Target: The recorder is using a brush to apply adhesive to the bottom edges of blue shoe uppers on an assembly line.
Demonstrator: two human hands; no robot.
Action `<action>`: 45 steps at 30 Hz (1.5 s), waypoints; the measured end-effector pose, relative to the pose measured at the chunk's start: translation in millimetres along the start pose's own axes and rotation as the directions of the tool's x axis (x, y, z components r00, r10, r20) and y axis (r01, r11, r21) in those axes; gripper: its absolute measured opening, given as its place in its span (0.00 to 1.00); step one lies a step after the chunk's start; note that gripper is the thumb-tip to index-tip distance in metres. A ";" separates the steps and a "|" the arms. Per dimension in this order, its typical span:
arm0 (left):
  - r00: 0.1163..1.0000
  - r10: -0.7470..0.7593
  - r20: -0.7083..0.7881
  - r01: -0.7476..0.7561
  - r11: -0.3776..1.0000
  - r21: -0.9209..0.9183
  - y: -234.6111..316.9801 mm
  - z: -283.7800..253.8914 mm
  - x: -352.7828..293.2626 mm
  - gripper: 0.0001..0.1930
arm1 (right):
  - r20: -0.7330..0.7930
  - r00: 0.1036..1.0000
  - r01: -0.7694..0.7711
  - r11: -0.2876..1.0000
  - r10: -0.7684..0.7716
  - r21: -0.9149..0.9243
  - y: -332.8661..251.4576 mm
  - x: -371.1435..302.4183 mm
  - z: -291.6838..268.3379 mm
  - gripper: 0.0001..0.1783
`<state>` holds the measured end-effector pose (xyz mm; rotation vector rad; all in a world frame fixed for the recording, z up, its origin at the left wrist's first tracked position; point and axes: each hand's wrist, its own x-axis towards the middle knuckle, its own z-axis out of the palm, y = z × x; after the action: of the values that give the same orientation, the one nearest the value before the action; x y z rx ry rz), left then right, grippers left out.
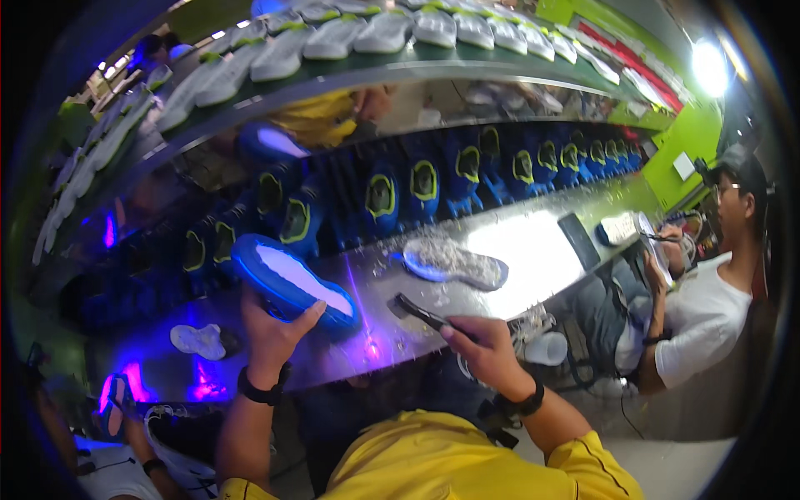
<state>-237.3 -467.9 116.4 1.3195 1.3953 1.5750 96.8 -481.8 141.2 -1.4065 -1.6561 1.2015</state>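
Observation:
My left hand is wrapped round a blue shoe, holding it bottom up over the near side of the metal bench. Its underside glows pale violet inside a blue rim. My right hand grips a black-handled tool that looks like a brush; its working end is too blurred to tell. The tool points left toward the shoe, apart from it. Just beyond it, a shoe sole covered in whitish, crusty matter lies on the bench.
A row of blue shoes lines the bench's back. Above runs a shelf of white soles. A pale sole-shaped piece lies at left. A seated co-worker handles a shoe at right, beside a white cup. Another person's hand holds a sole at lower left.

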 end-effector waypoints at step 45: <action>0.890 0.416 0.186 -0.433 0.645 0.630 -38.1 -9.6 -157.0 0.40 | 0.364 0.929 -0.158 0.959 0.064 0.234 54.6 -6.7 105.5 0.14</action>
<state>-207.2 -607.1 39.6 2.2265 1.8135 1.3576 24.2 -512.3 52.1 -1.1821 -1.5882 1.7545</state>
